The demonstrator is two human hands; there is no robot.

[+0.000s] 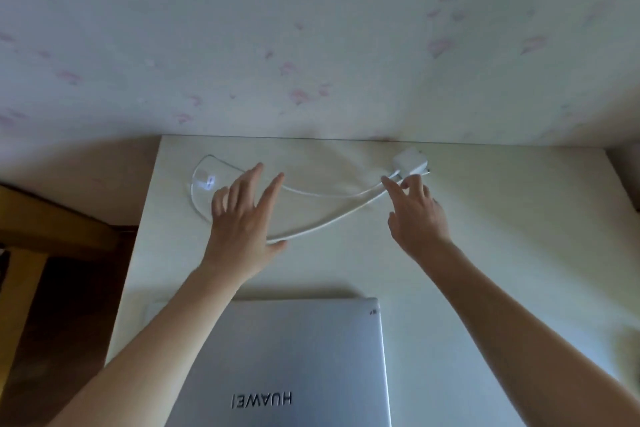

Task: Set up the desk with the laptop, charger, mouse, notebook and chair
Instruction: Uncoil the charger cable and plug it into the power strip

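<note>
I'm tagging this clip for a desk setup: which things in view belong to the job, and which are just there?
Part of the job:
- closed silver laptop at the near edge of the desk
- white charger brick near the wall
- its white cable, looped across the desk

Just there:
- flowered wallpaper
- wooden furniture left of the desk, too cropped to identify

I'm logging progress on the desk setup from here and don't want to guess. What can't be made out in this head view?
- Laptop: closed, and its near end is cut off by the bottom edge.
- Charger cable: one stretch is hidden under the left hand.
- Right hand: fingertips at the cable beside the charger brick; motion blur hides whether they pinch it.
- Mouse, notebook: none visible in this view.
- Wooden furniture: cut off by the left edge.
</note>
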